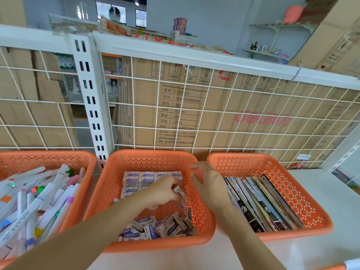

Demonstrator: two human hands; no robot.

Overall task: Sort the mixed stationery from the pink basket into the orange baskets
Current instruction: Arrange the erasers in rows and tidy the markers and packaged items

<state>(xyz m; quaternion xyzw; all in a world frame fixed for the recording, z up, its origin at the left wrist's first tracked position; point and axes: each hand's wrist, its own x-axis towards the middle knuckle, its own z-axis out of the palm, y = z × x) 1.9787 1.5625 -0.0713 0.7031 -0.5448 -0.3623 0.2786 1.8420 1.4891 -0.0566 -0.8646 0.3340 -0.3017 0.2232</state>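
Note:
Three orange baskets stand in a row on the white shelf. The left basket point(88, 162) holds several marker pens point(39, 193). The middle basket point(116, 172) holds boxed erasers point(148, 180), stacked neatly at the back and loose at the front. The right basket point(303, 193) holds thin booklets point(259, 199) standing on edge. My left hand point(165, 191) is inside the middle basket with its fingers curled round an eraser point(180, 190). My right hand point(206, 182) hovers over that basket's right rim, fingers loosely curled and holding nothing. The pink basket is out of view.
A white wire grid point(214, 106) backs the shelf, with cardboard boxes point(175, 114) behind it. A slotted white upright point(91, 98) stands between the left and middle baskets. Bare white shelf surface point(331, 201) lies to the right of the baskets.

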